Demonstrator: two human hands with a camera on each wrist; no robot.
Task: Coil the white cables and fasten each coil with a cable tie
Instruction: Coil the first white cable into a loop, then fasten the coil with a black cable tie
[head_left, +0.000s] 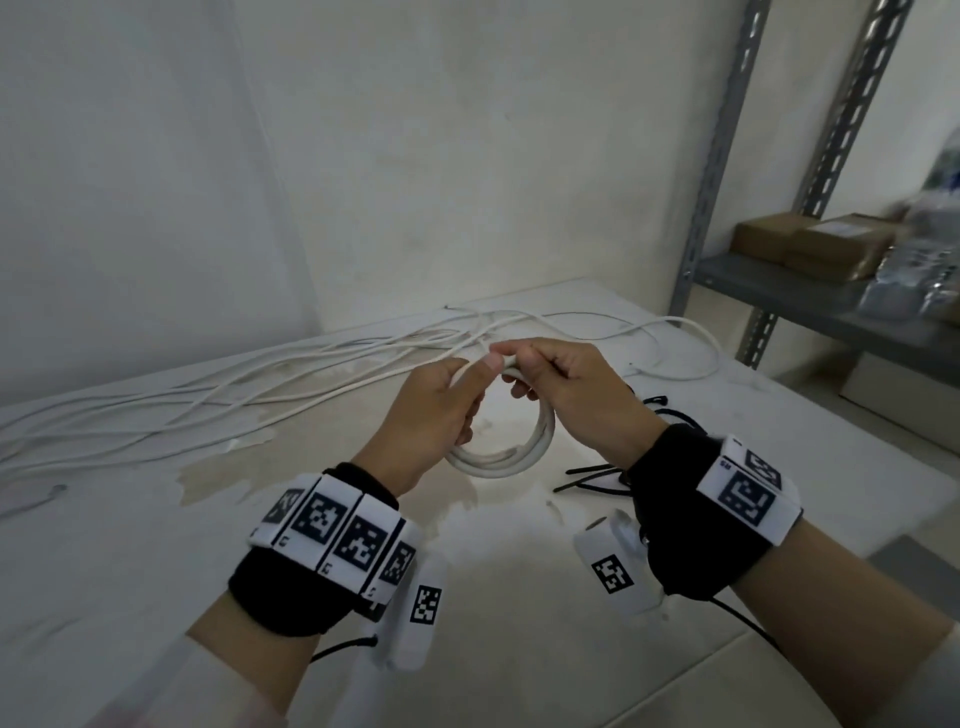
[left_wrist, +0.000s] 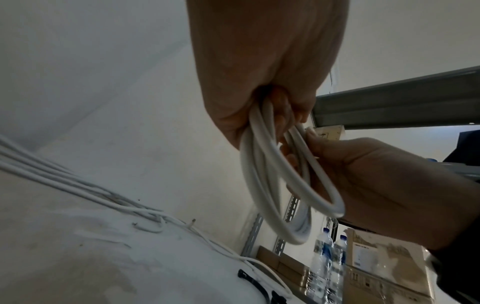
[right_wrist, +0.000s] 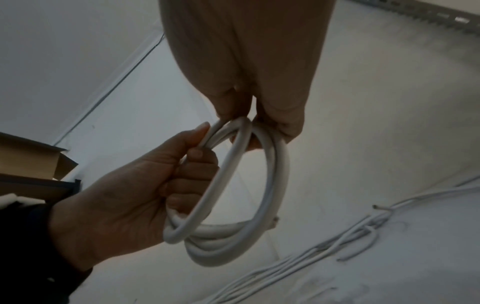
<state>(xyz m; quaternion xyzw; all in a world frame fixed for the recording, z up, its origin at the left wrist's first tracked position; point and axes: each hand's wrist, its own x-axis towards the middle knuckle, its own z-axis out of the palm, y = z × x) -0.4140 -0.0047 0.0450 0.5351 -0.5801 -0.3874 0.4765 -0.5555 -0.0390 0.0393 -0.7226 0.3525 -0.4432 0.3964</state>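
Note:
A coil of white cable (head_left: 506, 460) with several loops hangs in the air above the table between both hands. My left hand (head_left: 441, 410) grips the coil's left side, fingers curled through the loops, thumb on top; in the right wrist view this left hand (right_wrist: 155, 185) wraps the coil (right_wrist: 259, 205). My right hand (head_left: 561, 379) pinches the top of the coil; the left wrist view shows that right hand (left_wrist: 363, 174) holding the coil (left_wrist: 272, 195). Black cable ties (head_left: 592, 480) lie on the table under my right wrist. Several loose white cables (head_left: 260, 379) stretch across the table behind.
The white table (head_left: 156, 519) has a stained patch near its middle. A grey metal shelf (head_left: 779, 291) at the right holds cardboard boxes (head_left: 815, 244) and water bottles (head_left: 930, 260). A white wall stands behind the table.

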